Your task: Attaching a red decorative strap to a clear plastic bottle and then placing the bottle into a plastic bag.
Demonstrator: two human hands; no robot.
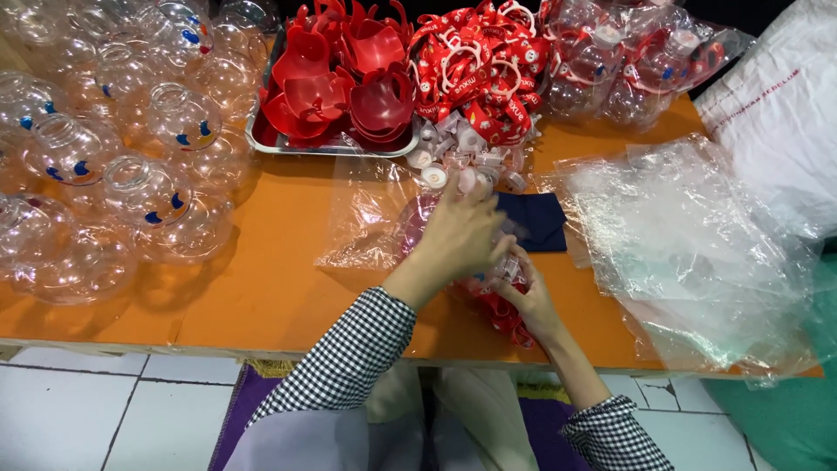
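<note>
Both my hands meet over the front middle of the orange table (279, 279). My left hand (458, 237) lies fingers down on a clear round plastic bottle (417, 220), gripping its top. My right hand (530, 298) reaches in from below and right and holds the red strap and red base part (501, 312) under that bottle. A clear plastic bag (366, 218) lies beneath and to the left of them. A dark blue cloth (539, 220) sits just beyond my fingers.
Several clear round bottles with blue marks (131, 148) are heaped at the left. A metal tray (272, 139) holds red plastic parts, with red printed straps (479, 70), white caps (453, 157), bagged bottles (628, 61) behind and a pile of clear bags (689, 253) at the right.
</note>
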